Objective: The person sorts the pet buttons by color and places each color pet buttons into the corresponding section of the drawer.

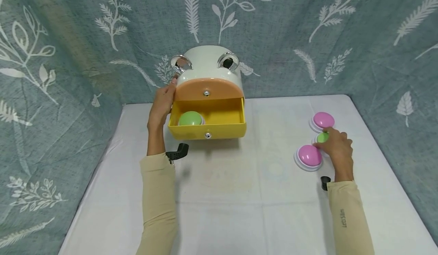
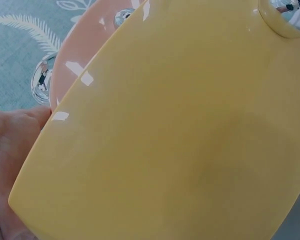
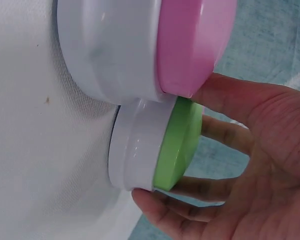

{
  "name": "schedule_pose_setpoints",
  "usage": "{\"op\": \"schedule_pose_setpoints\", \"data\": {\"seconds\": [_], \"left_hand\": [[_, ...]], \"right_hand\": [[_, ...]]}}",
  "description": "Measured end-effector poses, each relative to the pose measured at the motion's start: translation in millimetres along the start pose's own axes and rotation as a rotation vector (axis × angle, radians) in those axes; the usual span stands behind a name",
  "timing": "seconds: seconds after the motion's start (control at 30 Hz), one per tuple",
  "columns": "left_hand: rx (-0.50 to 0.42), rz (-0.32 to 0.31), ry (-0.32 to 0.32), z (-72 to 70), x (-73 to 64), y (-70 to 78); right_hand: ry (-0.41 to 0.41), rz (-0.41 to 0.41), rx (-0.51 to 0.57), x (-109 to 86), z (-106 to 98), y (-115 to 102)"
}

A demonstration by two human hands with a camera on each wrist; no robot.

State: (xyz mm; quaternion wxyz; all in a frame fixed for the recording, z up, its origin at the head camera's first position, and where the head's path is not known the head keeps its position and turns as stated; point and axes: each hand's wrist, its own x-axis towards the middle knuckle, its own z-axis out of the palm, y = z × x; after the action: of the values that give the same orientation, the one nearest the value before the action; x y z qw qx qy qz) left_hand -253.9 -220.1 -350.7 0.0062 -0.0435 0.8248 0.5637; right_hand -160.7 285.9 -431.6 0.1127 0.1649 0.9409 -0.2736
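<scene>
A white desktop drawer box (image 1: 208,59) with silver-ringed eyes stands at the back of the table. Its upper orange drawer (image 1: 191,91) is closed, while the lower yellow drawer (image 1: 226,131) is pulled out. Inside that drawer, on the left, sits a green-domed push button (image 1: 190,118). My left hand (image 1: 162,105) lies against the box's left side; some fingers are hidden behind it. At the right, my right hand (image 1: 337,146) holds another green push button (image 3: 182,145) around its edge, with the base on the table. Two pink push buttons (image 1: 310,156) flank it, one in front, one behind.
A white cloth (image 1: 219,217) covers the table. Grey-green leaf-patterned fabric (image 1: 273,57) hangs behind and along both sides. Black wrist mounts (image 1: 178,152) stick out from both sleeves. The yellow drawer front fills most of the left wrist view.
</scene>
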Motion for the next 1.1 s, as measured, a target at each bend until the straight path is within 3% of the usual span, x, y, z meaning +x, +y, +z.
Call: {"op": "schedule_pose_setpoints", "data": {"seconds": [0.17,0.4,0.63,0.83,1.1], "left_hand": [[-0.023,0.013,-0.003,0.2,1.4,-0.8],[-0.028,0.017,-0.002,-2.0,3.6,-3.3],[-0.001,0.011,0.001,-3.3,-0.8,-3.9],[0.005,0.009,-0.003,-2.5,-2.6,-0.5],[-0.017,0.028,0.004,-0.2,-0.8,-5.1]], "right_hand": [[0.03,0.008,0.014,-1.8,-1,1],[0.153,-0.029,0.033,-10.5,-8,-6],[0.224,-0.119,0.052,-21.5,-16,-23],[0.21,-0.165,0.128,-31.8,-24,-48],[0.162,-0.337,0.162,-36.4,-35,-89]]}}
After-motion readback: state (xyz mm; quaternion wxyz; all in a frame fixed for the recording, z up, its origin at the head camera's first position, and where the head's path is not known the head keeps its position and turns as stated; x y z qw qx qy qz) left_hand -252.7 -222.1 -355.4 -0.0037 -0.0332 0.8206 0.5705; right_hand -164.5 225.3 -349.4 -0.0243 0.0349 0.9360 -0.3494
